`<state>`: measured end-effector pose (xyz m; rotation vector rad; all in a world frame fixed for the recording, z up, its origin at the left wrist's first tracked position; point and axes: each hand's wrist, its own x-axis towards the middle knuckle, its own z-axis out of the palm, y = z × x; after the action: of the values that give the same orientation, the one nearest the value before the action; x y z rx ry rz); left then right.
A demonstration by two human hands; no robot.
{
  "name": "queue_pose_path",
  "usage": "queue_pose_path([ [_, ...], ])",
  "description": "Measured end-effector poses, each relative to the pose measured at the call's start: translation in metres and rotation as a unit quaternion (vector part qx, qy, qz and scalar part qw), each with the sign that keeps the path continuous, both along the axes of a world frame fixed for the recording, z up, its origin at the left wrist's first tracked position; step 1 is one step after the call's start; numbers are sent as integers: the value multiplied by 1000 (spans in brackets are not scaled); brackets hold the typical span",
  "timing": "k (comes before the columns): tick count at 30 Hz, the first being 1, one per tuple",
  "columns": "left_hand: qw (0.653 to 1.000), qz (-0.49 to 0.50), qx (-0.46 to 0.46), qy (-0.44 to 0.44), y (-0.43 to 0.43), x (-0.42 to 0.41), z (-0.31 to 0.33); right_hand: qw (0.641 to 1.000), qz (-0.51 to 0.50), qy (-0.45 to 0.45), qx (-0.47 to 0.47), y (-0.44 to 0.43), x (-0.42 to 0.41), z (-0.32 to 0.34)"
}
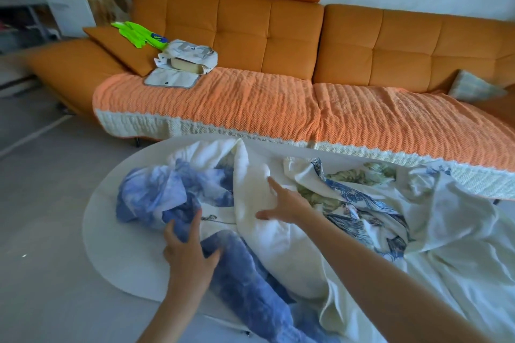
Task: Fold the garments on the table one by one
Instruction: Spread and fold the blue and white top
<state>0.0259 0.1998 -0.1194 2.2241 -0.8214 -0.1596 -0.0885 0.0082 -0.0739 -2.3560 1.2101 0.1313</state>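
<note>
A heap of crumpled garments covers the white oval table [111,253]. A blue tie-dye garment [239,281] trails from the left of the heap toward the near edge. A plain cream garment [259,198] lies in the middle. A white garment with blue and green floral print [359,198] spreads to the right. My left hand [189,253] hovers over the blue garment with fingers spread, holding nothing. My right hand [287,203] reaches over the cream garment, fingers straight and spread; I cannot tell whether it touches the cloth.
An orange sofa [267,36] with an orange knitted throw [250,103] stands right behind the table. On its left seat sit a white bag [192,56] and a bright green item [136,33]. Grey floor [41,203] lies to the left.
</note>
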Motion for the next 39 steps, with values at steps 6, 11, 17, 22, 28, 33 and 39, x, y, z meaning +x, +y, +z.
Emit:
queue_pose_path([
  [6,983,-46,-177,7,-25,19,7,984,-44,-89,-148,1,-14,31],
  [11,976,-60,-156,-140,-44,72,50,958,-137,-61,-246,-21,-61,66],
  [17,989,-52,21,-137,-69,101,50,973,-29,198,-115,0,-85,71],
  [22,972,-39,0,232,-53,61,28,989,-63,44,-127,-33,-72,66],
  [28,878,-45,-74,470,-42,39,21,996,-46,71,-29,-26,-61,19],
  [33,973,50,-176,139,-50,90,55,999,7,-24,44,-1,-68,49],
  [39,992,7,68,-105,-68,129,70,992,21,52,110,9,-67,66],
])
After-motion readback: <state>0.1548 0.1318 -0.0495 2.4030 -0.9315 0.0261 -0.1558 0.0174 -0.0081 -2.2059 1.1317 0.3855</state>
